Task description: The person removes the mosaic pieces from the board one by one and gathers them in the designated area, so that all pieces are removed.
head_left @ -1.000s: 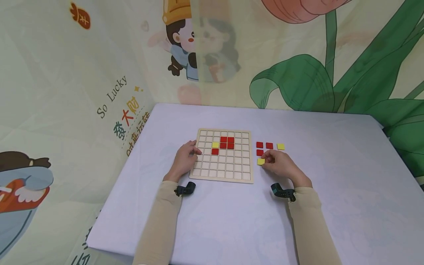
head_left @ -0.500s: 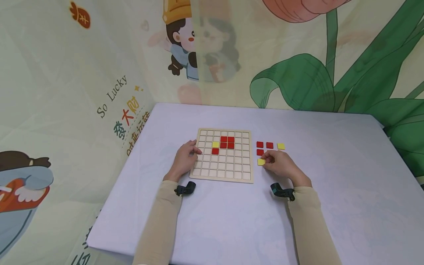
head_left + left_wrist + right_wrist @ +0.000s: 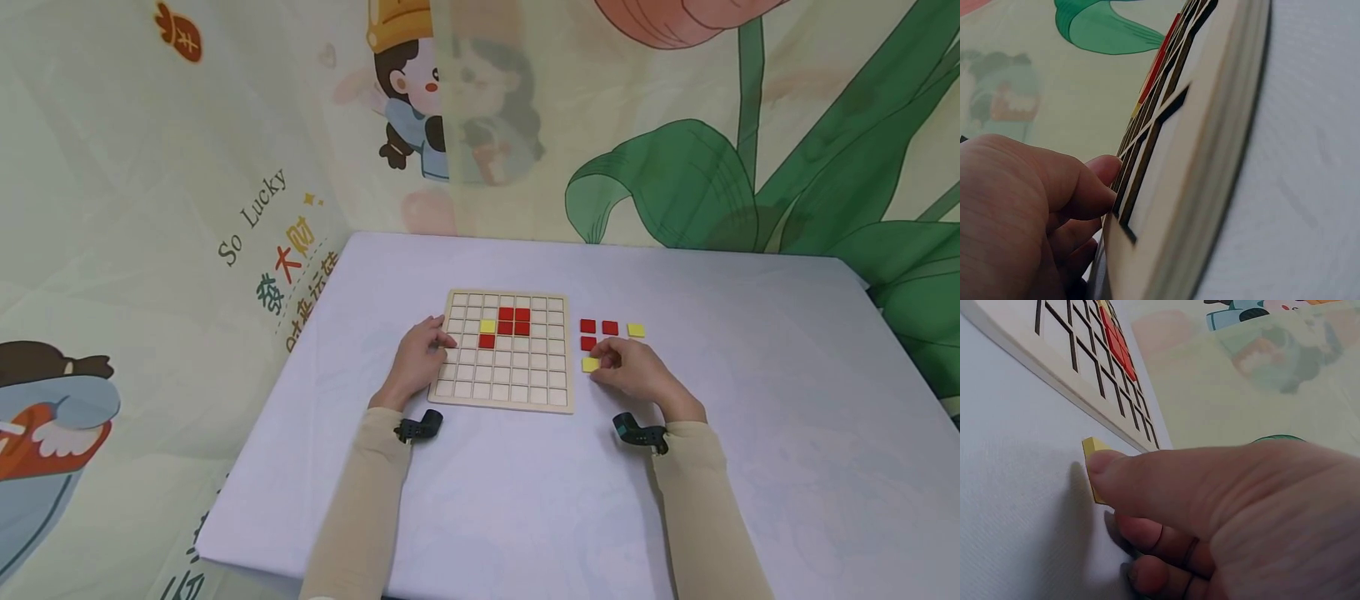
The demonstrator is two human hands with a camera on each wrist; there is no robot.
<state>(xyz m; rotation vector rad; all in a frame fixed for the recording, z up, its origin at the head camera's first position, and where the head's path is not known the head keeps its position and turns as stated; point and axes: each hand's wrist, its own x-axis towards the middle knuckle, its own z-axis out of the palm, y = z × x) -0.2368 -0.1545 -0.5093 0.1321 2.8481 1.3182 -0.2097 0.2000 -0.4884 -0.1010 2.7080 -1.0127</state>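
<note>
In the head view my left hand point(image 3: 417, 358) rests at the left edge of a square wooden grid board point(image 3: 517, 392). Its thumb and a fingertip touch the board's top near that edge in the left wrist view. Four-square red tiles point(image 3: 514, 322) form a block on the grid, with a yellow tile point(image 3: 487, 326) and another red tile point(image 3: 487, 341) to their left. Right of the board, my right hand point(image 3: 633, 371) pinches a yellow tile point(image 3: 1090, 450); the thumb covers much of it, and the fingers behind it are partly hidden.
Beyond my right hand lie several loose red tiles point(image 3: 610, 328) and one yellow tile point(image 3: 636, 330). A white cloth covers the table point(image 3: 517, 500). A printed curtain point(image 3: 660, 183) hangs behind its far edge.
</note>
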